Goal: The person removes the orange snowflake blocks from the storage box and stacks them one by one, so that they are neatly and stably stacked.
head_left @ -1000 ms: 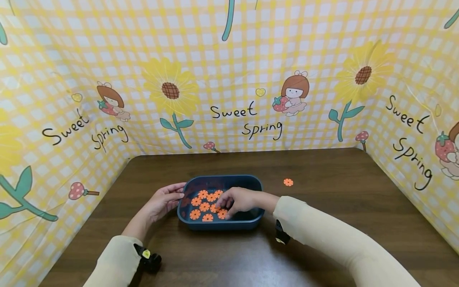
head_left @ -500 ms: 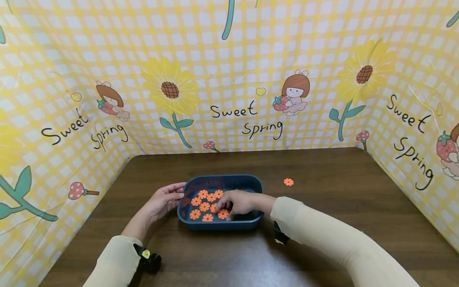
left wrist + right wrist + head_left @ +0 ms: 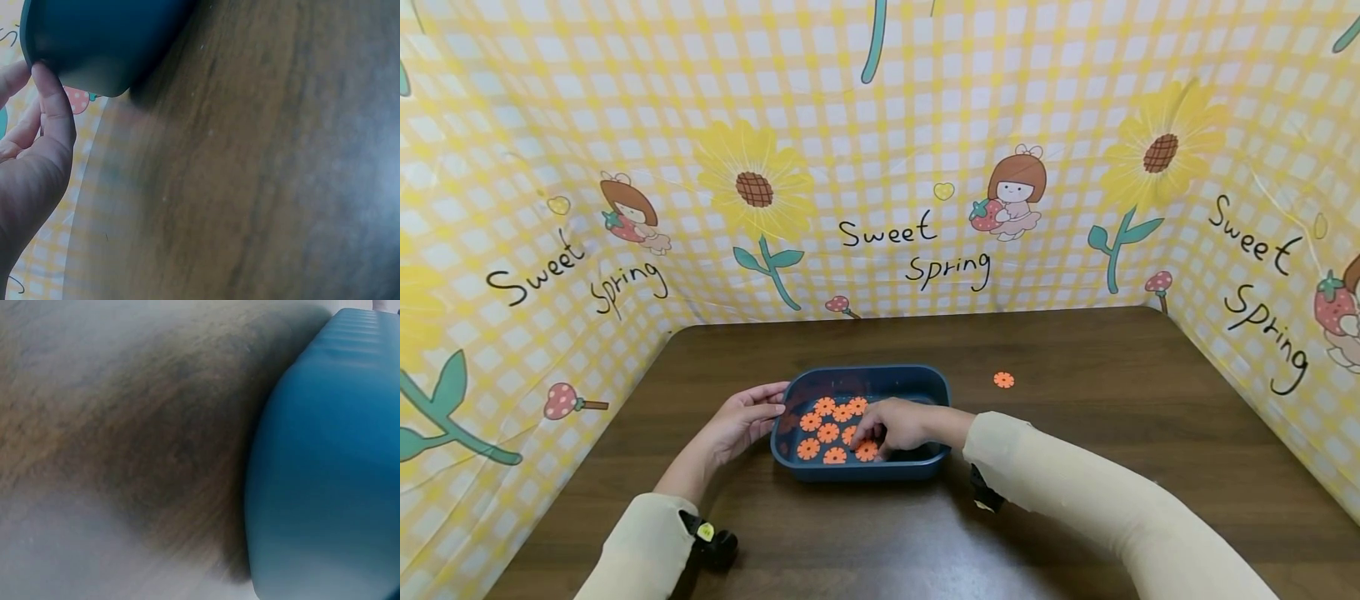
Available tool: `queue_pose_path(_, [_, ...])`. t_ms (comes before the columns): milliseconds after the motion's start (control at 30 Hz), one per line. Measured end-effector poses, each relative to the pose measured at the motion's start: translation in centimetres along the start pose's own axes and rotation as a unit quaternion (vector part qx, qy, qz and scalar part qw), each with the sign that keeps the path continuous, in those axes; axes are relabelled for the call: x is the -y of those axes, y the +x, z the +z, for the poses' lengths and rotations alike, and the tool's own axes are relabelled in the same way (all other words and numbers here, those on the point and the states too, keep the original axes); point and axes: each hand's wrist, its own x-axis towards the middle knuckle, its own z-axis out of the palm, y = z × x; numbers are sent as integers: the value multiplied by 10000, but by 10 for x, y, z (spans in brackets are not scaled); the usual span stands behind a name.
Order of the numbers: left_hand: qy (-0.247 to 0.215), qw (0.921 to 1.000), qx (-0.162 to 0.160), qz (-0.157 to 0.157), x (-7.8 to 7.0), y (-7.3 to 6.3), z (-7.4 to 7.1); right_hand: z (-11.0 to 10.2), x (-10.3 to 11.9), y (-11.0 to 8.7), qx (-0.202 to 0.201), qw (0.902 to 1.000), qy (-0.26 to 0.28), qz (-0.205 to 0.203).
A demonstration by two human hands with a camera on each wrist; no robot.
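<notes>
1. Orange flower-shaped discs [image 3: 827,432]: nine are visible in the blue container [image 3: 868,472], lying flat toward its left half; some are partly covered, so more may be hidden.
2. Change: over the last second the right hand [image 3: 901,423] dips slightly lower among them; the visible discs hold their layout. I judge this as handling within the container, with no transfer completed.
3. Right hand: fingers bent downward at the discs; whether they pinch one cannot be told. The right wrist view shows only the container's outer wall.
4. Left hand [image 3: 741,423]: thumb and fingertips pinch the left rim, unchanged.
5. Container: one. Loose disc [image 3: 1003,380]: one, on the tabletop [image 3: 925,533], beyond the container's right end, apart from it.
6. Backdrop: one patterned cloth [image 3: 880,150].
</notes>
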Motion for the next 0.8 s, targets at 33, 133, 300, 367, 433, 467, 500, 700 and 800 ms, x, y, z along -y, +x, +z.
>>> queue_pose_path(33, [-11, 10000, -2, -1, 0, 0, 0, 0, 0, 0, -10, 10000, 44, 21])
queue_pose_path(133, [-16, 10000, -20, -4, -1, 0, 2, 1, 1, -1, -47, 9999, 112, 52])
queue_pose_path(300, [21, 10000, -22, 6, 0, 0, 2, 2, 2, -2, -88, 10000, 26, 13])
queue_pose_path(367, [30, 10000, -14, 8, 0, 0, 1, 2, 3, -3, -86, 9999, -50, -18])
queue_pose_path(433, [45, 10000, 1, 12, 0, 0, 0, 2, 3, -3, -68, 9999, -120, -53])
queue_pose_path(467, [51, 10000, 4, 13, 0, 0, 0, 2, 3, -3, -54, 9998, -169, -75])
queue_pose_path(500, [51, 10000, 6, 12, 1, 0, 0, 2, 3, -3, -41, 9996, -249, -122])
queue_pose_path(700, [90, 10000, -24, 1, 1, 0, 0, 2, 2, -3, -25, 9993, -350, -138])
queue_pose_path(800, [121, 9999, -34, 5, 1, -1, 1, 2, 2, -3, -59, 9994, -307, -123])
